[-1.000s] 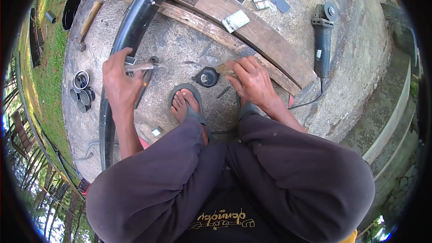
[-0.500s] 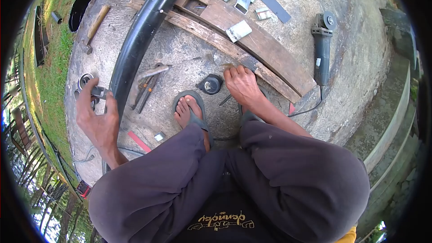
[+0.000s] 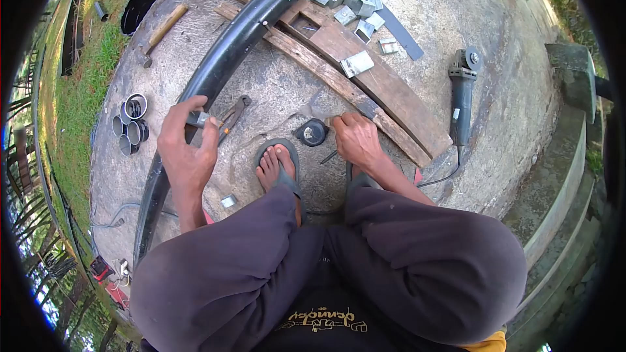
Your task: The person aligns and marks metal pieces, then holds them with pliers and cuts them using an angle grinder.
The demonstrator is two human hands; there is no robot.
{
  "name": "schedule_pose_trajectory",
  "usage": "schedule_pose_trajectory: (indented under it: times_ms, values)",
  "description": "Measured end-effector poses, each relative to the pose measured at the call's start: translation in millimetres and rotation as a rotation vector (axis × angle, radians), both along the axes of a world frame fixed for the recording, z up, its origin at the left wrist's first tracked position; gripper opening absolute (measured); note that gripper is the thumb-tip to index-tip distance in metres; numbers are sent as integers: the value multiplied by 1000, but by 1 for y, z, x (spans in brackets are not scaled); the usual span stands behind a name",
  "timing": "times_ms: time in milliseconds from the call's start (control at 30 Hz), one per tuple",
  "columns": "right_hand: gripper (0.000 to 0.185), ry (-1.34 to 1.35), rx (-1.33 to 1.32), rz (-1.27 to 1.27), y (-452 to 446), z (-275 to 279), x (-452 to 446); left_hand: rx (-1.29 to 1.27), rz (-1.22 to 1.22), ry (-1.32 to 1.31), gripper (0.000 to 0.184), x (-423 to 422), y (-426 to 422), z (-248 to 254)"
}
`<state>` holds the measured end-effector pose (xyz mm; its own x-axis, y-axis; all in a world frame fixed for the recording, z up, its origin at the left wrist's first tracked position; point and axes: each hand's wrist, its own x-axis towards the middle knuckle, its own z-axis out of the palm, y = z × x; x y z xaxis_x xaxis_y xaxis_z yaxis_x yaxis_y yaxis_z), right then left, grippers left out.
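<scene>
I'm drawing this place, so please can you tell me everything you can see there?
Hammer: one, tan handle, upper left.
Large round thing: one, black, upper left.
Round tube pieces: four, dark, left.
Curved tube: one, black, centre-left.
Boards: several, brown, top centre.
Boxy pieces: many, silvery, mostly around boards.
Flat strips: two, grey, top.
Grinder: one, dark grey, right.
Cables: several, various, both sides.
Pincers: one, dark, beside curved tube.
Round device: one, black, centre.
Grass: green, far left.
Sandals: two, dark, centre.
Trousers: one pair, dark, bottom.
Left grip: one, bare, holding grey piece.
Right grip: one, bare, beside round device.
</scene>
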<state>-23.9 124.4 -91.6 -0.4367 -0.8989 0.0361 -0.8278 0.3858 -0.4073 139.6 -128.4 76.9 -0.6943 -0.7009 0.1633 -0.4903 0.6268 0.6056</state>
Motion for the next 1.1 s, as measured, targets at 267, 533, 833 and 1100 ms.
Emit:
schedule_pose_trajectory:
  times_ms: [267,533,833,1100]
  values:
    - [16,-504,-379,-202,-34,92,-33,871,-108,245,23,6,22,-57]
    - [24,-521,-422,212,-57,135,-17,799,-339,48,42,-36,44,-14]
    - [38,-678,-557,-202,-32,135,-37,121,33,65,40,-90,-222,43]
    - [41,-889,-378,-387,-3,111,-22,-367,577,279,81,-65,-368,81]
